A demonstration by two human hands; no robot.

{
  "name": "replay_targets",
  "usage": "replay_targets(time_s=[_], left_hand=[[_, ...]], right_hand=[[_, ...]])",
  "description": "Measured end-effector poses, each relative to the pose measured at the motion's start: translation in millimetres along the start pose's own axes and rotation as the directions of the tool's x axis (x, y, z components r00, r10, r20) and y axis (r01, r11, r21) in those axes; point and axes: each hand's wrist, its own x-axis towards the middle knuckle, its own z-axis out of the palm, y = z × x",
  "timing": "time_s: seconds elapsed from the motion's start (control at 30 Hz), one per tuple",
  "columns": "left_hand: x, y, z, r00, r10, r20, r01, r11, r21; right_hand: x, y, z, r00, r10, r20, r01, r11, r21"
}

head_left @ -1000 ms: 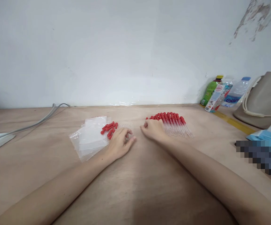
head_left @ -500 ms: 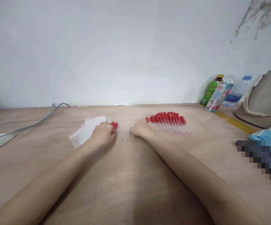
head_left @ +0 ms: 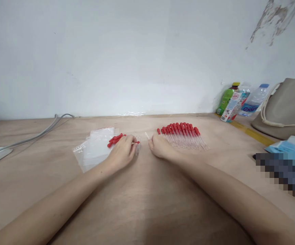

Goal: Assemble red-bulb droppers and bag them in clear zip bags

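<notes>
Pinching a red cap (head_left: 138,142) in the left hand (head_left: 123,149) and a clear tube (head_left: 146,135) in the right hand (head_left: 160,147), near each other over the table (head_left: 127,211); line both up straight, push gently close to the tube's end, avoid nudging the bare tubes (head_left: 137,149) alongside

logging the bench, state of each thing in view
left hand: grip closed on red bulb
right hand: grip closed on clear tube
droppers: in a row, bulbs fitted
loose bulbs: bunched together
loose tubes: side by side
zip bags: flat, overlapping
green bottle: yellow cap on
clear bottle: blue cap on
</notes>
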Motion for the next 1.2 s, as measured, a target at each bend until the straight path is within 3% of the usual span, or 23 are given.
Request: replay_targets(time_s=[0.07,0.13,0.23,0.37,0.6,0.73,0.9,1.07,1.2], left_hand=[[-5.0,5.5,10.5,1.000,0.026,0.012,-0.025,0.997,-0.073],[-9.1,7.6,19.5,0.999,0.045,-0.001,-0.045,0.992,-0.120],[-12.1,6.8,26.9,0.994,0.086,-0.064,-0.095,0.982,-0.162],[-12.3,6.1,27.1,0.982,0.158,-0.105,-0.174,0.970,-0.171],[-13.3,9.7,23.1,0.980,0.159,-0.122,-0.182,0.962,-0.202],[-15.5,10.1,22.6,0.989,0.130,-0.067,-0.145,0.945,-0.293],[-18.2,9.0,21.1,0.975,0.223,-0.012,-0.213,0.908,-0.360],[-17.6,10.4,19.3,0.960,0.272,0.068,-0.232,0.908,-0.349],[-17.3,10.3,21.1,0.962,0.256,0.095,-0.209,0.915,-0.344]], right_hand=[[-14.2,18.5,-0.5,0.975,-0.171,-0.142,0.185,0.978,0.093],[-27.4,38.4,0.9,0.904,-0.344,-0.256,0.380,0.918,0.111],[-41.3,60.7,3.7,0.810,-0.484,-0.332,0.527,0.848,0.050],[-48.1,63.9,3.9,0.788,-0.517,-0.334,0.558,0.829,0.032],[-51.1,49.5,1.6,0.794,-0.527,-0.303,0.563,0.825,0.043],[-50.3,53.4,2.1,0.781,-0.554,-0.290,0.598,0.796,0.090],[-44.8,60.9,1.9,0.757,-0.593,-0.275,0.638,0.762,0.113],[-45.2,62.2,-1.8,0.757,-0.611,-0.230,0.632,0.774,0.026],[-48.9,57.8,-2.1,0.740,-0.614,-0.274,0.622,0.780,-0.069]])
